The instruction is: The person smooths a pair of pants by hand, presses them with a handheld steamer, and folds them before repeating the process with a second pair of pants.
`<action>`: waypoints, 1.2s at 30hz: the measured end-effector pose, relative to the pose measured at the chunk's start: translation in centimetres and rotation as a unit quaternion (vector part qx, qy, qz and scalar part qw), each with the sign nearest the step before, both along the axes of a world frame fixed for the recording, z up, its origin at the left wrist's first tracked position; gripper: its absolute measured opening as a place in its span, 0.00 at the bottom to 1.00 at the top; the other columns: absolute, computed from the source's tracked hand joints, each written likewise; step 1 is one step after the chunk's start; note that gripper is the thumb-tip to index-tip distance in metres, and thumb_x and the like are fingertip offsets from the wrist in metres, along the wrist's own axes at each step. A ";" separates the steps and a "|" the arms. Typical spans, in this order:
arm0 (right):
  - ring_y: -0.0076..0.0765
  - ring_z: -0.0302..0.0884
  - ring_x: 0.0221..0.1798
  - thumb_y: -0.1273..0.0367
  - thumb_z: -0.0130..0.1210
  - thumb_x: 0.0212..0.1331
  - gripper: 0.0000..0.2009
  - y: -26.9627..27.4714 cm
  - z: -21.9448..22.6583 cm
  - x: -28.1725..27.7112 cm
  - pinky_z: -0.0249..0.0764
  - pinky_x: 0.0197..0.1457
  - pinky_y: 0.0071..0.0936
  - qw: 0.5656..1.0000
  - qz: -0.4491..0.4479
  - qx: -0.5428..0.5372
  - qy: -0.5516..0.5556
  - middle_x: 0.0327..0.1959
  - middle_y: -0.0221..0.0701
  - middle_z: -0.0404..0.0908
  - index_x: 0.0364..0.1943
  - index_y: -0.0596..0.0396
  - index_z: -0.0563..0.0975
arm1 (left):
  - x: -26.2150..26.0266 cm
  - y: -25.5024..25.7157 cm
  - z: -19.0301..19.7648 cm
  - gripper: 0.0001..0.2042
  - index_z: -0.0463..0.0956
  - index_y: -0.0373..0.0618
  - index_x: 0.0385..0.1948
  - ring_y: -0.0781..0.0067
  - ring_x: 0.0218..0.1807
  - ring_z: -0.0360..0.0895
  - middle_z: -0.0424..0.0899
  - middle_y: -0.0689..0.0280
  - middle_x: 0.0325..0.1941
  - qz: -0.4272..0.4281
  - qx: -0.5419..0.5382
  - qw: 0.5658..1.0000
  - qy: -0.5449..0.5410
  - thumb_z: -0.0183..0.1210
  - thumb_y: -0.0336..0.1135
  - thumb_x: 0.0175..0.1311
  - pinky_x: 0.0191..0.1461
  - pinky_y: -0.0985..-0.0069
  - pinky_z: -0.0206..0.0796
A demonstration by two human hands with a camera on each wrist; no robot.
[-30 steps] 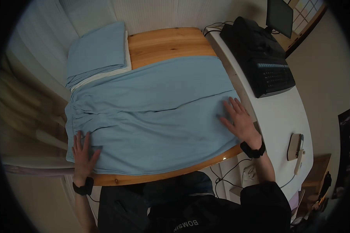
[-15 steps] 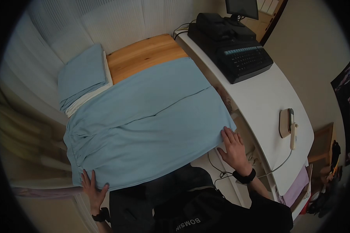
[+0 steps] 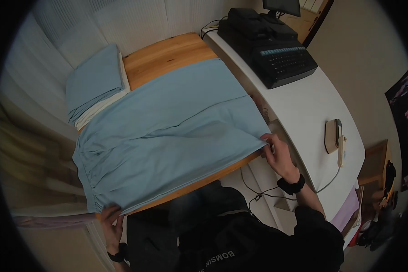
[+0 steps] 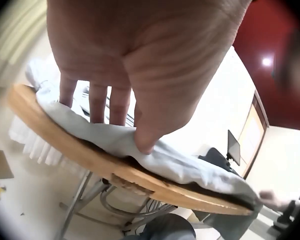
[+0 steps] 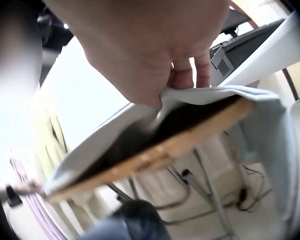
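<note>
Light blue pants (image 3: 167,122) with a gathered waistband lie spread over a wooden board (image 3: 167,61), waistband to the left. At the near waistband corner my left hand (image 3: 111,223) pinches the edge, thumb (image 4: 147,142) in front and fingers behind on the cloth. My right hand (image 3: 280,157) pinches the near hem corner at the right end. In the right wrist view, the pants' edge (image 5: 112,131) is raised off the board there, with a dark gap beneath. A crease runs lengthwise between the two legs.
Folded blue cloth (image 3: 95,81) lies on white cloth (image 3: 102,109) at the back left. Alongside on the right runs a white desk (image 3: 303,109) with a black keyboard machine (image 3: 285,59) and a small beige device (image 3: 332,137). Cables (image 3: 258,196) hang below, beside the board.
Both hands have gone from lying flat on the pants to pinching the near edge. That edge has shifted away from my body, baring a strip of board. The view has turned right.
</note>
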State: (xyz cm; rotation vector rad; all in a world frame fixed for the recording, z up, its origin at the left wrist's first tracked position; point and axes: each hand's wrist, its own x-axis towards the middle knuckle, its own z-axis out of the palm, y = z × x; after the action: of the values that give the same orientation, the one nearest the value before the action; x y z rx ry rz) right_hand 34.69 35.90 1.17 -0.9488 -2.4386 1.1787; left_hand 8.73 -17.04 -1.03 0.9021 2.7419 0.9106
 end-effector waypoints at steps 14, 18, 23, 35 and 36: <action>0.55 0.60 0.73 0.71 0.64 0.53 0.30 -0.9 1.8 0.1 0.66 0.72 0.43 0.976 0.143 0.154 -0.056 0.73 0.42 0.61 0.64 0.52 0.72 | -3.8 5.0 4.7 0.08 0.85 0.40 0.32 0.54 0.47 0.83 0.87 0.58 0.45 0.014 0.040 0.999 -0.024 0.68 0.34 0.55 0.50 0.64 0.73; 0.58 0.56 0.76 0.62 0.57 0.66 0.27 3.0 0.6 -8.1 0.58 0.76 0.48 0.964 0.166 0.204 -0.045 0.74 0.47 0.60 0.68 0.52 0.68 | -8.3 10.9 5.9 0.12 0.85 0.41 0.40 0.50 0.50 0.79 0.85 0.57 0.45 -0.036 -0.103 0.993 0.042 0.66 0.38 0.61 0.52 0.62 0.72; 0.57 0.50 0.79 0.54 0.49 0.71 0.31 8.4 -3.4 -13.7 0.48 0.80 0.55 0.899 0.209 0.320 -0.215 0.77 0.49 0.56 0.74 0.51 0.60 | -15.2 11.9 0.5 0.32 0.72 0.52 0.66 0.43 0.74 0.59 0.67 0.55 0.73 -0.049 -0.100 0.993 0.028 0.61 0.59 0.63 0.73 0.50 0.56; 0.49 0.32 0.84 0.29 0.62 0.44 0.68 11.4 -3.1 -10.4 0.46 0.83 0.39 0.921 0.109 0.069 -0.368 0.82 0.48 0.35 0.78 0.59 0.38 | -12.7 11.7 -1.7 0.65 0.45 0.65 0.78 0.33 0.81 0.24 0.32 0.54 0.84 -0.009 -0.318 0.948 -0.031 0.66 0.81 0.34 0.70 0.19 0.24; 0.49 0.34 0.84 0.30 0.62 0.44 0.69 11.8 -3.1 -10.4 0.47 0.83 0.36 0.923 0.119 0.088 -0.355 0.81 0.50 0.35 0.77 0.61 0.37 | -13.0 11.9 -1.0 0.65 0.45 0.65 0.78 0.33 0.81 0.24 0.32 0.54 0.84 -0.027 -0.308 0.951 -0.028 0.66 0.81 0.34 0.70 0.19 0.24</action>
State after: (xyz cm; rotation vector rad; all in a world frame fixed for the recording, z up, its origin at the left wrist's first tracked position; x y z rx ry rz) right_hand 24.28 47.67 -1.92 -1.2043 -3.2385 0.7267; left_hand -4.25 -5.16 -2.07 0.7955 2.6638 0.0387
